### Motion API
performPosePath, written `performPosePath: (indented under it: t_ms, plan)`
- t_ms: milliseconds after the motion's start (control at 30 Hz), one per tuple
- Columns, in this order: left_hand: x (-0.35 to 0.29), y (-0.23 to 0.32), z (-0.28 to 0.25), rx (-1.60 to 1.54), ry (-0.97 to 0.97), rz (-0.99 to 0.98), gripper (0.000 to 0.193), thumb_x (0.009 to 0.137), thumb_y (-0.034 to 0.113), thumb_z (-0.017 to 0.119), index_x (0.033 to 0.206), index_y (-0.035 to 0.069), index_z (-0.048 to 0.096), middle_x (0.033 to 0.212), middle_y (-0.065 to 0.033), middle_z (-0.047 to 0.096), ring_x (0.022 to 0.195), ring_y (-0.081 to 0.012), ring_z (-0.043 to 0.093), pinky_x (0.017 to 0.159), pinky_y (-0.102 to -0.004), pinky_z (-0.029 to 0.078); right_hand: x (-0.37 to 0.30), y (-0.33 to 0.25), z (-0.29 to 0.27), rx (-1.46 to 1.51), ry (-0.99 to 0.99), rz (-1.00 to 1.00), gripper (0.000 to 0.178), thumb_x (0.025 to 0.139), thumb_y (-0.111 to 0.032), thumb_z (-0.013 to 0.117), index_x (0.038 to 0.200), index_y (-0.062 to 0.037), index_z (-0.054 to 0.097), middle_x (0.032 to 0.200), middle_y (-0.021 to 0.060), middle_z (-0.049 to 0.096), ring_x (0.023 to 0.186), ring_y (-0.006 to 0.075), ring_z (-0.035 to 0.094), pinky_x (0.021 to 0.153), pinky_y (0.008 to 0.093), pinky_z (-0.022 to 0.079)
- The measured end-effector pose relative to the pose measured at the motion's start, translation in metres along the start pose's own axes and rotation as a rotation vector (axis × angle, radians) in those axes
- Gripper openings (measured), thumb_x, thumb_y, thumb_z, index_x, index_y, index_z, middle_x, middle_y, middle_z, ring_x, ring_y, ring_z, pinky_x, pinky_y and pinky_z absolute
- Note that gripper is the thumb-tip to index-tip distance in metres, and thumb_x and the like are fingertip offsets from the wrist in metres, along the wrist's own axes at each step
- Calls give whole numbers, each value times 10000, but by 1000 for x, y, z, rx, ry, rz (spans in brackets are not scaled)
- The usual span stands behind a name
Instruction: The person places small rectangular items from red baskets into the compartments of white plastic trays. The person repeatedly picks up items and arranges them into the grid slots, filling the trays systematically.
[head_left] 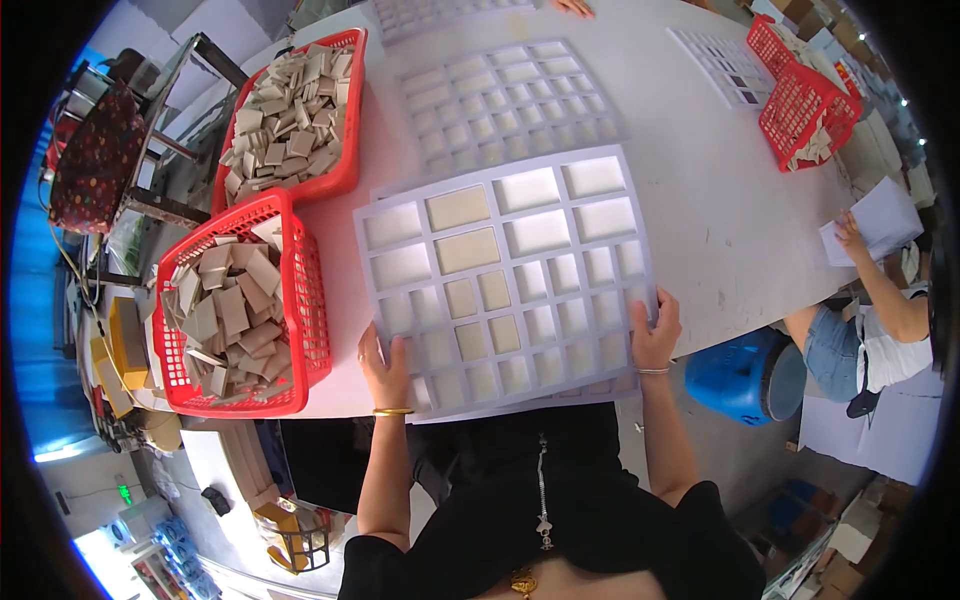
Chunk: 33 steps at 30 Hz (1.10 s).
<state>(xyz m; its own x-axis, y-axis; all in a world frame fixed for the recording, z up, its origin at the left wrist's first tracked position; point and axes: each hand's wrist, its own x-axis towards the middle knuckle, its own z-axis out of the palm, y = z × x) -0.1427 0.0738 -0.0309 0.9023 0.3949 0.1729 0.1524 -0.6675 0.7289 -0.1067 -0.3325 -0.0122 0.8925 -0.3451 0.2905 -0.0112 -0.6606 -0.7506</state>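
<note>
A white compartment tray (pixel 536 232) lies slightly turned on the table in front of me. My left hand (pixel 384 370) grips its near left edge, thumb on top. On the right side, my right hand (pixel 656 332) holds the edge in the same way, fingers curled at the rim. Beige tiles fill several compartments in the second column: a large tile (pixel 457 208) at the top, another large tile (pixel 467 250) below it, then small ones such as this tile (pixel 460 298). The other compartments look white inside. Part of another tray shows under the near edge.
Two red baskets full of beige tiles, a far basket (pixel 356 120) and a near basket (pixel 318 330), stand at the left. Another compartment tray (pixel 512 100) lies beyond mine. More red baskets (pixel 812 112) sit far right. A person (pixel 868 330) at the right handles a white sheet.
</note>
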Motion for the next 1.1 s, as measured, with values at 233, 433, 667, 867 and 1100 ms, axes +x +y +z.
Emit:
performPosePath:
  t_ms: [233,433,667,867,1100]
  plan:
    - [3,81,-1,-100,3,205,482,805,57,638,1257,-41,504,1041,-191,538,965,-304,521,861,-385,421,19,63,-36,91,157,250,340,935,-236,520,1139,31,569,1055,137,613,998,235,573,880,341,439]
    - [-5,181,96,-257,-451,391,607,773,160,694,1307,14,446,1074,-170,566,951,-306,550,786,-412,457,82,209,-181,-216,298,261,513,985,-386,398,1198,51,559,1194,144,602,1091,231,566,948,319,426]
    - [-33,249,194,-659,-779,471,671,825,170,663,1389,32,325,1300,-203,449,1119,-339,495,950,-407,407,159,272,-311,-365,471,162,679,959,-461,432,1383,61,333,1411,227,384,1333,310,345,1085,354,277]
    - [-23,232,136,-546,-704,426,583,816,100,652,1331,38,386,1291,-163,469,1090,-291,536,908,-380,439,151,205,-210,-249,201,33,622,958,-365,488,1408,21,301,1437,212,339,1314,314,360,1084,387,285]
    - [21,160,-13,-401,-270,418,362,753,-49,652,1097,33,570,1023,-102,603,839,-230,631,706,-295,506,129,112,-78,-27,-39,-75,492,923,-203,560,1347,-4,409,1344,155,465,1162,255,504,1004,366,385]
